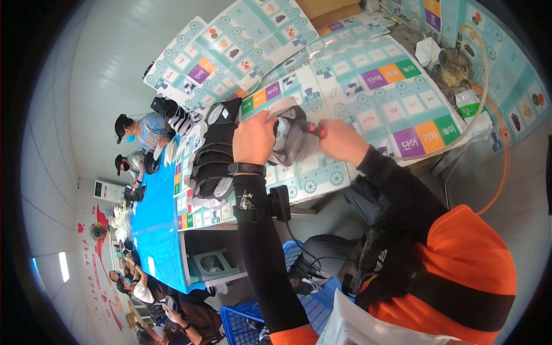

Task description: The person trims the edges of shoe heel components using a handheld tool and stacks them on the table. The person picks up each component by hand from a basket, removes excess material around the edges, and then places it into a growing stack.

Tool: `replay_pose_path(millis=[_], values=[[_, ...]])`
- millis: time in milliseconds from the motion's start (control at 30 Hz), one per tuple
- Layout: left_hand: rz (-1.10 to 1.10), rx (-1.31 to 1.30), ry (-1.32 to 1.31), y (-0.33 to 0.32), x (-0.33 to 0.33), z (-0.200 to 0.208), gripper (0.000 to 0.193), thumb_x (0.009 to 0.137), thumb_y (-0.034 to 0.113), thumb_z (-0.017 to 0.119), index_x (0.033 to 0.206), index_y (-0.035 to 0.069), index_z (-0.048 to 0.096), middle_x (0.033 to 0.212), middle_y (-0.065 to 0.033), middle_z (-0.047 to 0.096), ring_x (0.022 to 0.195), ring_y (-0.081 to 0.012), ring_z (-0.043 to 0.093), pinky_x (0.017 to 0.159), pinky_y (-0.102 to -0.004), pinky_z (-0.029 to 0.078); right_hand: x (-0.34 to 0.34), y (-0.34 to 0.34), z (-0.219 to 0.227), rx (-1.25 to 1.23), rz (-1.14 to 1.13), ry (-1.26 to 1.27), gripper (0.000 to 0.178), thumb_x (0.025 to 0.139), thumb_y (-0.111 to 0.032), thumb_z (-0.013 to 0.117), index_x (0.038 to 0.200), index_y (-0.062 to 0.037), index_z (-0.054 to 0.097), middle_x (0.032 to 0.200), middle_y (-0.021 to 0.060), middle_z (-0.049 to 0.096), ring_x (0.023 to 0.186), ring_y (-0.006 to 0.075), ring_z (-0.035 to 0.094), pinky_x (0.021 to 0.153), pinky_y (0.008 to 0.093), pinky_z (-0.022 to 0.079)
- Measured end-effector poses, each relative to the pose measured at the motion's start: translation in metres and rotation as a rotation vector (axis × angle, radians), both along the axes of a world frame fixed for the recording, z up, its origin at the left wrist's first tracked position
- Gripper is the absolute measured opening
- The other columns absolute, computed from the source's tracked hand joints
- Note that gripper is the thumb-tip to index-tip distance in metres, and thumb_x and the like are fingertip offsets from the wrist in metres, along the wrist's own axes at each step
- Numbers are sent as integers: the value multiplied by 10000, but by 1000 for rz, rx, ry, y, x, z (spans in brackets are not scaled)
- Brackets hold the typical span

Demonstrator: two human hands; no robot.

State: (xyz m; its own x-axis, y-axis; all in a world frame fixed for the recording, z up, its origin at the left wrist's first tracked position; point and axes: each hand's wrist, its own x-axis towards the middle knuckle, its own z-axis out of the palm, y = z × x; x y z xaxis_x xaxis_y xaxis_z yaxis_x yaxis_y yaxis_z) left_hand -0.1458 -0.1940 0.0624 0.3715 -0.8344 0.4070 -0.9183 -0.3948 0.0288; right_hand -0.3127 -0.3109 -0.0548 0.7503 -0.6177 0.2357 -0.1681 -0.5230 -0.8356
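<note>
My left hand (253, 138) is closed on the near left edge of a grey and black fabric piece (288, 144), which looks like a shoe upper. It is held just above the patterned table. From the right, my right hand (344, 141) grips a small dark tool with red parts (314, 130), its fingers closed. The tool's dark end is at the right side of the fabric piece; I cannot tell whether they touch. Left of my left hand, a row of similar black and grey pieces (211, 164) lies nested together.
A patterned sheet (425, 135) covers the table. Hoses (486, 75) hang at its right, near a metal fitting (454, 66) and a green-and-white packet (468, 103). Blue baskets (247, 319) stand below. Leftward, people (150, 129) work along a blue-covered table (152, 218).
</note>
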Motion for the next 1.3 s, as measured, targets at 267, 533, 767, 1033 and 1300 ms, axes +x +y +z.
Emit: replay_pose_path(millis=[267,533,767,1033,1300], values=[[30,50,30,0,-3,1,305,986,335,696,1171,105,771,945,-246,735,917,-463,708,800,-537,570,-5,0,-1,68,-105,-21,220,826,-89,537,911,55,681,871,336,686,898,553,648,807,606,504],[26,28,32,-7,-5,0,297,977,341,706,1153,111,774,947,-236,739,912,-455,713,796,-535,573,-21,-9,5,88,-33,68,236,823,-94,539,928,55,688,864,346,679,880,559,641,792,602,505],[198,65,61,37,18,-1,246,973,310,694,1091,112,780,938,-236,734,903,-459,707,788,-559,565,-19,-15,17,439,257,195,369,810,-123,730,1160,-5,740,796,75,701,679,170,648,588,357,531],[596,-606,417,251,-59,2,307,1051,222,682,1056,-84,697,744,-147,682,673,-184,640,654,-350,488,-105,-175,-86,-454,-349,36,423,918,-41,650,1314,81,564,1181,332,667,1141,523,618,942,522,503],[829,-1341,571,366,-22,-91,388,1071,313,678,952,-56,688,772,30,569,733,-59,483,613,-267,397,-112,-143,-93,-661,-392,193,580,872,9,686,1427,37,517,1454,256,513,1366,454,482,1154,487,403]])
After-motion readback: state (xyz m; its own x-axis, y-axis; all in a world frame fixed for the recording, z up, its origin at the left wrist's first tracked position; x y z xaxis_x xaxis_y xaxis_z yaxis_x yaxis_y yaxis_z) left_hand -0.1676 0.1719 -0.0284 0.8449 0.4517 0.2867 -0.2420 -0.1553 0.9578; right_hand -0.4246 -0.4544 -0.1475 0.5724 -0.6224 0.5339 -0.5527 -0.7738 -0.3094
